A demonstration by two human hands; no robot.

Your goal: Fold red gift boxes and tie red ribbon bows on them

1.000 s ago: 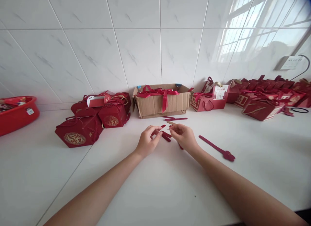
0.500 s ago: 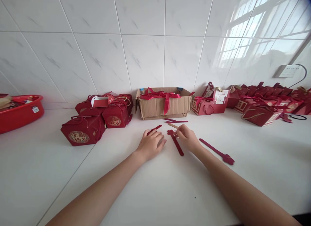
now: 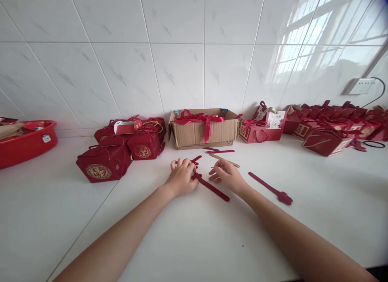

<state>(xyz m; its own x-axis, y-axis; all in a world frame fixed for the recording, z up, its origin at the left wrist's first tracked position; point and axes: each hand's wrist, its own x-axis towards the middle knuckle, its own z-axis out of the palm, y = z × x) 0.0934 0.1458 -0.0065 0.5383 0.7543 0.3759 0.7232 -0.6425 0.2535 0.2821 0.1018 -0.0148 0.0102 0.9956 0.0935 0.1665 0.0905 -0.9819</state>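
Note:
My left hand (image 3: 181, 179) rests low over the white counter, its thumb and fingers pinching the flower-shaped end of a dark red strip (image 3: 214, 189). The plain end of that strip points toward the front right. Another red strip (image 3: 196, 158) lies just beyond the left fingertips, partly covered. My right hand (image 3: 228, 176) is to the right, fingers apart and not around anything I can see. Just behind its knuckles a tan strip (image 3: 232, 163) lies on the counter. A flower-ended maroon strip (image 3: 268, 186) is farther right.
Maroon strips (image 3: 221, 151) lie before a cardboard box (image 3: 200, 135) holding red ribbon. Red gift boxes (image 3: 104, 163) stand at left, with a red basin (image 3: 27, 146) beyond. More gift boxes (image 3: 325, 142) line the right side. A tiled wall (image 3: 182, 68) closes off the back.
The dark red strip's flower end has moved left and nearer, to my left hand's fingers. My right hand's fingers have spread, and more of the tan strip shows.

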